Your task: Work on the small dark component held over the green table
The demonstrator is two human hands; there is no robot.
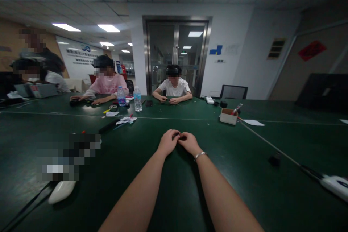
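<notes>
Out over the green table, my left hand (168, 143) and my right hand (190, 143) meet at the fingertips. Both are closed in a pinch around a small dark thing (177, 134), mostly hidden by the fingers and too small to name. A silver bracelet circles my right wrist. Both forearms stretch forward from the near edge, with bare tabletop around the hands.
Across the green table (179, 117) sits a person in a white shirt (175, 87); others are at the left. Water bottles (138, 99), a small box (228, 116) with a pen-like item, a white power strip (335, 185), its cable and a black clip-like object (274, 159) lie about.
</notes>
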